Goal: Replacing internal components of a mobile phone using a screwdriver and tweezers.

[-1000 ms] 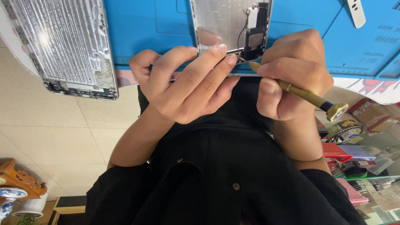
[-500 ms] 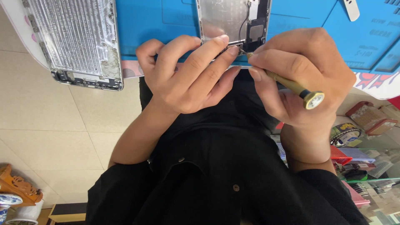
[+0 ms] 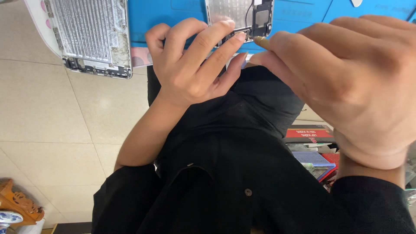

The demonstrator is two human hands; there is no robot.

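An opened phone housing (image 3: 225,12), silver inside with a dark part at its lower right corner, lies on a blue mat (image 3: 167,17) at the table's near edge. My left hand (image 3: 193,65) rests its fingertips on the lower edge of that housing, pinning it. My right hand (image 3: 346,82) is large and close to the camera. It pinches a thin tool with a yellowish shaft (image 3: 260,42), whose end points at the housing's lower right corner. The hand hides the rest of the tool.
A second, larger silver housing (image 3: 93,37) lies on the mat to the left, overhanging the table's edge. Below are my black shirt (image 3: 225,173) and a beige tiled floor (image 3: 43,112). Red and blue boxes (image 3: 310,134) sit at the right, and a carved wooden object (image 3: 19,203) at bottom left.
My right hand has come up closer to the camera and now covers the tool's handle, which showed below the hand before. The left hand stays on the housing.
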